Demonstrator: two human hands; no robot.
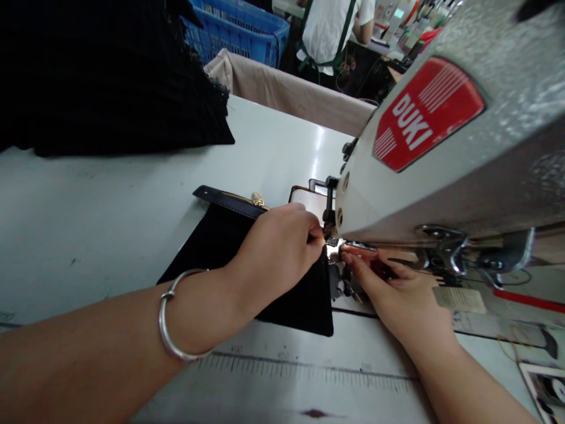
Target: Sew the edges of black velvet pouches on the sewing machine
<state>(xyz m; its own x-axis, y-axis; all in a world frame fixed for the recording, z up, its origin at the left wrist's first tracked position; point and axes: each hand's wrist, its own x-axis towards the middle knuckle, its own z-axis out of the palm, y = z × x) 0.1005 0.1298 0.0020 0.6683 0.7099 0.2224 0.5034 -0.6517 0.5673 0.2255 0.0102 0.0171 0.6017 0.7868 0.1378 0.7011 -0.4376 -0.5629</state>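
A black fabric piece (304, 309) with a dark band and a gold zipper (241, 199) along its far edge lies on the sewing machine table. My left hand (282, 247), with a silver bangle at the wrist, rests over it. Its fingers are curled in a pinch at the fabric's right edge, close beside the needle area. On the other side of the presser foot (334, 250), my right hand (397, 294) reaches in under the machine head. Thumb and fingertip are pinched together there; what lies between them is too small to make out.
The sewing machine head (424, 147) fills the upper right. A black fabric heap (110, 76) covers the table's far left. Behind stand a beige cloth-lined bin (286, 94) and a blue crate (238, 29). Another person (326, 35) sits farther back. A printed ruler (309, 371) runs along the near table.
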